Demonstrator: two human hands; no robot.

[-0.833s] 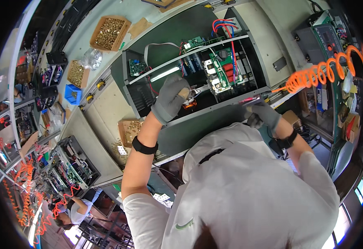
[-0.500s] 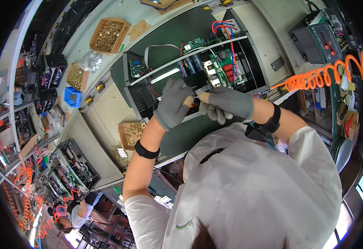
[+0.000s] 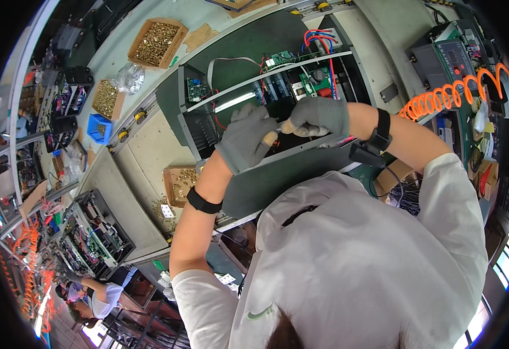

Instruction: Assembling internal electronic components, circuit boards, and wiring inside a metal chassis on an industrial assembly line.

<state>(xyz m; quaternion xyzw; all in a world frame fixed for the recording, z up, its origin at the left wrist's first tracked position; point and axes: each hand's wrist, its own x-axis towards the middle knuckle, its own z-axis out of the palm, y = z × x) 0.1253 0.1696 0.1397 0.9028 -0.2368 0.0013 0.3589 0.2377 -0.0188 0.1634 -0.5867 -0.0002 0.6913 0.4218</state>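
Observation:
An opened dark metal chassis [image 3: 201, 135] holding green circuit boards lies in front of me. My left hand [image 3: 244, 139], in a grey glove with bare thumb tip, reaches over its near side, fingers curled and closed. Close beside it, my right hand [image 3: 318, 118], gloved alike, is pinched with its thumb toward the left hand. A small piece seems to sit between the fingertips, too hidden to name. Past the hands show a green circuit board [image 3: 319, 80], a smaller board [image 3: 196, 89] at the left end, and red and blue wires [image 3: 332, 64].
Cardboard boxes of small brass-coloured parts stand at the far left [image 3: 157, 43] and near left [image 3: 180, 185], with a blue bin [image 3: 98, 129] beyond. An orange coiled hose [image 3: 446, 96] hangs at the right, near another unit [image 3: 449, 61]. Another person [image 3: 100, 296] works at lower left.
My right hand has shifted up and its lower fingers have curled in, now covering more of the board. The left hand stays close to where it was. The view has shifted slightly.

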